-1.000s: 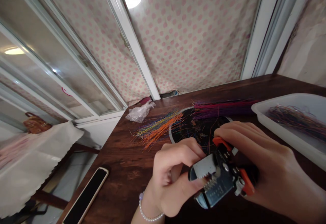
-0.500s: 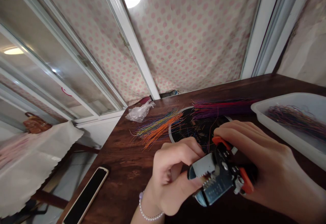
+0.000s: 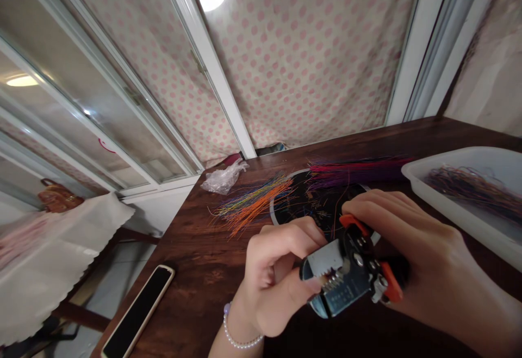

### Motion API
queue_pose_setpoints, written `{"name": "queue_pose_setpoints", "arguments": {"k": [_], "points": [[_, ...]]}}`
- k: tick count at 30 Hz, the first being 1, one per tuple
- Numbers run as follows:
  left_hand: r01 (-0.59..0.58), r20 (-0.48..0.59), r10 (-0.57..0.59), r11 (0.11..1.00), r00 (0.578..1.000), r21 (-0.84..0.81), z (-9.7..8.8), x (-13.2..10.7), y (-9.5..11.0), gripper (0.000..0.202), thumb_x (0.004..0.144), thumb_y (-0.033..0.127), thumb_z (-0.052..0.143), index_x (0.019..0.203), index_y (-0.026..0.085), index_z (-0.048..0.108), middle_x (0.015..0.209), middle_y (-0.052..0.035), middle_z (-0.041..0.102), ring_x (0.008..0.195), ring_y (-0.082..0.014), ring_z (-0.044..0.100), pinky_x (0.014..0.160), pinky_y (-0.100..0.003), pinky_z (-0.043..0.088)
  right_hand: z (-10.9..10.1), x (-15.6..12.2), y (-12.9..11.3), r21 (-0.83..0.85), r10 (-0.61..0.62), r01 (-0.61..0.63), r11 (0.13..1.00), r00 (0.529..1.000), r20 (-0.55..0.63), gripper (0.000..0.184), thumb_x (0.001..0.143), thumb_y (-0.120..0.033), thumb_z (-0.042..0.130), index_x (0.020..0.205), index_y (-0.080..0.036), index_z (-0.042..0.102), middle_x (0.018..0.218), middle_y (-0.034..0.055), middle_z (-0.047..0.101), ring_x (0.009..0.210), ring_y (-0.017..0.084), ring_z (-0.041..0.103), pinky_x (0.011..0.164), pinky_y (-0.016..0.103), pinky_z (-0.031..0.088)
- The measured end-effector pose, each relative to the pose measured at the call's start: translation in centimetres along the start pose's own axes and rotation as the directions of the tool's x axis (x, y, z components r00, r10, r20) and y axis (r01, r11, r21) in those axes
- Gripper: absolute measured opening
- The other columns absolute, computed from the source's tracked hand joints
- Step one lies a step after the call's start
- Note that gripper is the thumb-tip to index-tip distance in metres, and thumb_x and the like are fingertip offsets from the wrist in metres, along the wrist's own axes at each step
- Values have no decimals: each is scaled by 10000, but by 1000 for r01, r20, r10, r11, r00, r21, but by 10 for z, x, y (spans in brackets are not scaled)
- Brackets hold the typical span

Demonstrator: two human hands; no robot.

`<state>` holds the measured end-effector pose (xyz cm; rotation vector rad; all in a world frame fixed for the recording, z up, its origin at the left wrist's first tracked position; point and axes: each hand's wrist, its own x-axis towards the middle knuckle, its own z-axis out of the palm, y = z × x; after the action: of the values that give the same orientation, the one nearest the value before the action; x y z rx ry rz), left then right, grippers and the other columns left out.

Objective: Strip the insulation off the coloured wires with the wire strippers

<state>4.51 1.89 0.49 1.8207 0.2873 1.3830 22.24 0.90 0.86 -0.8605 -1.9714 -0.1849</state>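
My right hand (image 3: 424, 255) is wrapped round the orange-and-black handles of a wire stripper (image 3: 346, 276), whose toothed metal jaws point left and are parted. At those jaws my left hand (image 3: 281, 271) is closed in a pinch, its thumb tip by the teeth. A thin reddish wire (image 3: 336, 206) rises behind the tool from near the left fingers; its pinched end is hidden. Beyond both hands a round black tray with a pale rim (image 3: 274, 206) holds small wire scraps. Orange wires (image 3: 261, 208) and yellow-blue wires lie over its left edge, purple and red wires (image 3: 354, 173) over its far side.
At the right stands a white plastic tub (image 3: 460, 222) with tangled wires in it. A phone (image 3: 138, 312) lies by the table's left edge, and a crumpled clear plastic bag (image 3: 224, 177) near the far left corner. Glass sliding doors and a dotted curtain (image 3: 318, 64) are behind the table.
Both hands and the wire stripper stay almost in place. The tool has shifted very slightly, and the left thumb remains at its jaws.
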Motion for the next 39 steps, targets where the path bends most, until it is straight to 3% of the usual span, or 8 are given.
{"name": "queue_pose_setpoints", "arguments": {"k": [4,19,27,39], "points": [[-69,-33,66,991,997,-119,1,1,0,245,902,334,593,737,192,482,602,-2,509,602,-127,452,522,-270,343,1,-1,0,-16,-8,8,1000,1000,-22,236,738,-112,490,930,-247,467,717,7,645,699,208,646,609,321,521],[79,-21,-80,997,997,-21,0,0,5,420,902,495,615,648,206,447,588,12,504,554,-119,465,542,-274,407,1,-1,2,55,14,-14,998,1000,8,339,724,-64,492,1020,-230,496,819,29,668,729,190,620,639,308,531],[48,-25,-49,997,998,-62,1,0,1,417,897,504,620,657,206,454,597,16,505,547,-113,448,551,-264,412,-1,-4,1,39,29,-29,999,1000,12,343,733,-118,503,1050,-248,480,835,29,657,763,228,648,666,352,538],[4,-42,-12,981,999,-192,4,-1,-2,278,907,342,639,720,206,483,640,24,467,619,-121,457,589,-269,387,-1,-1,1,-54,-3,4,999,1000,18,351,689,-119,494,1021,-230,475,832,48,666,747,234,653,630,343,522]]}}
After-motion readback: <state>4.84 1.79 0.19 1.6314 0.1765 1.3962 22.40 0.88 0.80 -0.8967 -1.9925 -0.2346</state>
